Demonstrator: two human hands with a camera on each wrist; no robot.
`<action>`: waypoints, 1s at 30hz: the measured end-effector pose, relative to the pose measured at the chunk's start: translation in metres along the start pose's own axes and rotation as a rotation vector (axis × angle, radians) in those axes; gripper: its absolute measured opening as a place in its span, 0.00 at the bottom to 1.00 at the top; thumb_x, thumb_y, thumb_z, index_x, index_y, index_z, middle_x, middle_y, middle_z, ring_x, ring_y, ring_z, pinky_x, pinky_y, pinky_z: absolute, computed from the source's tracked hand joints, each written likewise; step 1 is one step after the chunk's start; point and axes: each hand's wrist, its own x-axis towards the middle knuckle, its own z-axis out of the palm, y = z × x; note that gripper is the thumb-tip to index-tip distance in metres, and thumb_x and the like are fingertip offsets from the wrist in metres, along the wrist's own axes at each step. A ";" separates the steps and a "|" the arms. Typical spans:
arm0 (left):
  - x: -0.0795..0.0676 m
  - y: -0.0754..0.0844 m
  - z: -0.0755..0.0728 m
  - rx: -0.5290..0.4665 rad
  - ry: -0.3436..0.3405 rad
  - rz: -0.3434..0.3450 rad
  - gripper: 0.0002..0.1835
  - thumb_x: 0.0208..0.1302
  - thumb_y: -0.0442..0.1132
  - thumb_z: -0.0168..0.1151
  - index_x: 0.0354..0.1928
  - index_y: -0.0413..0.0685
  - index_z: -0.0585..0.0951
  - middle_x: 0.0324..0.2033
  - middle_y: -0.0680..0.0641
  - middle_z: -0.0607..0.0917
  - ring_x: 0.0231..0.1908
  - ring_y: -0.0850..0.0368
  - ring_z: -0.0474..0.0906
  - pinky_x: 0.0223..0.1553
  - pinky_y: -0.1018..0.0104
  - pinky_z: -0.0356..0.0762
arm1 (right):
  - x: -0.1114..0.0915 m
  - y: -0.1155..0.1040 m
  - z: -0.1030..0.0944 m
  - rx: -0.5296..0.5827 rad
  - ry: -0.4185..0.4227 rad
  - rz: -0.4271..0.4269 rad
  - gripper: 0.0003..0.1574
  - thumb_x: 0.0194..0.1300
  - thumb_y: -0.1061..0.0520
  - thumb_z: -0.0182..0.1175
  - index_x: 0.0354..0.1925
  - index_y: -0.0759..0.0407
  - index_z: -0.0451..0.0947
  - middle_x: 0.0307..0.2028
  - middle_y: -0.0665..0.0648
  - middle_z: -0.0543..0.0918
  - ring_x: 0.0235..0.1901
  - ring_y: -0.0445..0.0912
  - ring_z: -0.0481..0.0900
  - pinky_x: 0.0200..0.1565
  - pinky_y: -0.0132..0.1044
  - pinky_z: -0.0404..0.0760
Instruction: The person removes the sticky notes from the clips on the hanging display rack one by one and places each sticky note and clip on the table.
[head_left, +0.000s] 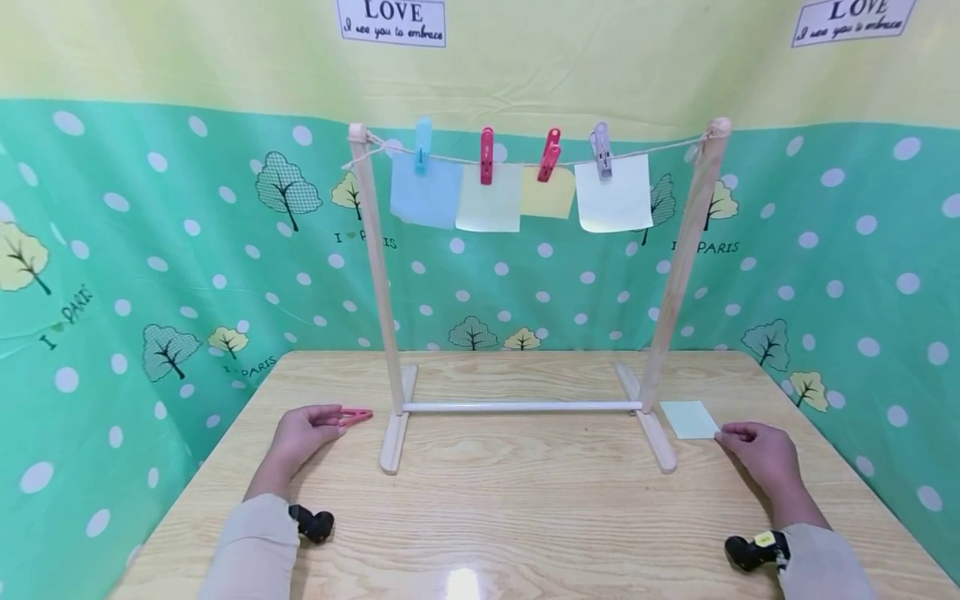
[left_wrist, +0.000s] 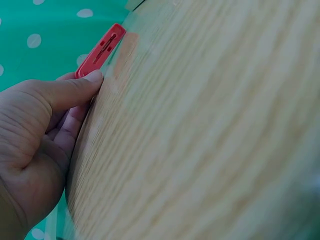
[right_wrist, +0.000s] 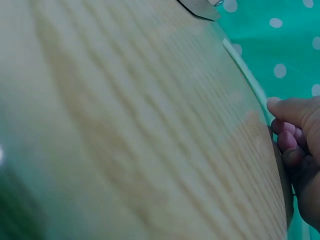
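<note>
My left hand (head_left: 303,435) pinches the end of a red clothespin (head_left: 356,417) between thumb and fingers, low over the left side of the table. In the left wrist view the clothespin (left_wrist: 102,50) points away from the fingertips. At the right, my right hand (head_left: 763,457) pinches the near corner of a pale green square of paper (head_left: 688,420). Seen edge-on in the right wrist view, that paper (right_wrist: 244,70) runs out from the thumb as a thin strip.
A wooden stand (head_left: 381,275) with a string between its posts fills the middle. Blue paper (head_left: 426,200), pale green paper, yellow paper (head_left: 551,200) and white paper (head_left: 617,200) hang there, each under a clothespin. A white rod (head_left: 517,407) joins the feet. Patterned curtain stands behind.
</note>
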 end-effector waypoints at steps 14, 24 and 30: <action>0.000 0.003 0.002 -0.034 0.027 0.009 0.26 0.60 0.37 0.70 0.60 0.35 0.77 0.49 0.38 0.84 0.48 0.48 0.82 0.49 0.65 0.80 | -0.001 0.002 -0.004 0.036 -0.008 0.029 0.33 0.71 0.44 0.57 0.55 0.74 0.75 0.49 0.74 0.78 0.47 0.63 0.75 0.42 0.49 0.79; -0.008 0.024 -0.011 -0.141 0.046 -0.048 0.30 0.62 0.40 0.69 0.65 0.40 0.73 0.56 0.37 0.80 0.57 0.44 0.76 0.46 0.75 0.78 | -0.006 -0.039 -0.022 0.113 0.061 -0.035 0.36 0.70 0.38 0.56 0.56 0.68 0.76 0.46 0.65 0.79 0.41 0.50 0.74 0.28 0.26 0.75; -0.012 0.047 -0.018 -0.172 0.049 0.004 0.30 0.62 0.44 0.69 0.65 0.42 0.74 0.60 0.39 0.77 0.59 0.45 0.75 0.55 0.67 0.77 | -0.011 -0.057 -0.031 0.109 0.083 -0.144 0.34 0.70 0.38 0.56 0.55 0.66 0.77 0.44 0.61 0.79 0.37 0.42 0.72 0.28 0.27 0.78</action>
